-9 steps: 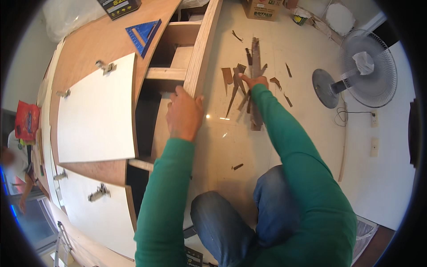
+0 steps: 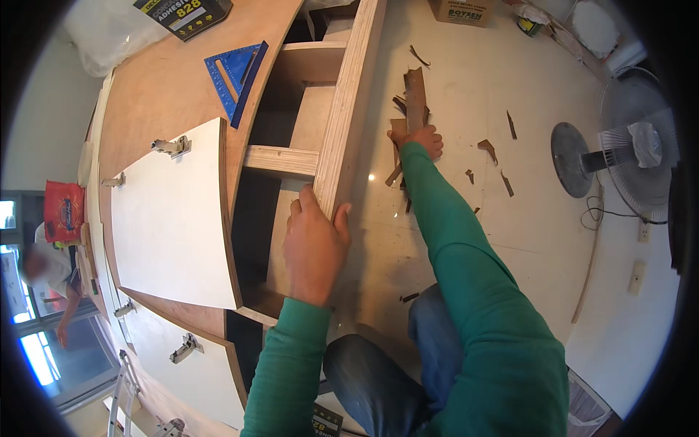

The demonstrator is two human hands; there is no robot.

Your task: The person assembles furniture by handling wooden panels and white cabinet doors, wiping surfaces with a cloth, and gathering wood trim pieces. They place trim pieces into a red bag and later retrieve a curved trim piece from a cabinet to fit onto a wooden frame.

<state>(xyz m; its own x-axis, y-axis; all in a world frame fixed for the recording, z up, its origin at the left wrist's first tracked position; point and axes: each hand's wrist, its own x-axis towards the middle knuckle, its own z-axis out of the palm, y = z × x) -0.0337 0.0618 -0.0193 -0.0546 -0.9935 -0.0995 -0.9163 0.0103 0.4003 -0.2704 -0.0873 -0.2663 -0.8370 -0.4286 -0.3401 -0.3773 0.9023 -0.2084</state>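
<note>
My left hand is closed over the raw plywood edge of an open cabinet frame, fingers on the inner side and thumb on the outer. On the floor to the right, my right hand is closed around a bundle of thin brown strips, which look like laminate or veneer offcuts. One long, wide strip sticks out beyond the fist, and shorter ragged pieces poke out around it. Loose brown scraps lie to the right of this hand. Part of the bundle is hidden under my hand and sleeve.
White cabinet doors with metal hinges lie on the wooden panel at left, near a blue triangular square. A standing fan and a cardboard box occupy the floor. Another person is at far left.
My right hand has closed around the strips, and the scattered pieces on its left are now drawn into a bunch. My left hand stays at the frame edge. The whole view has shifted.
</note>
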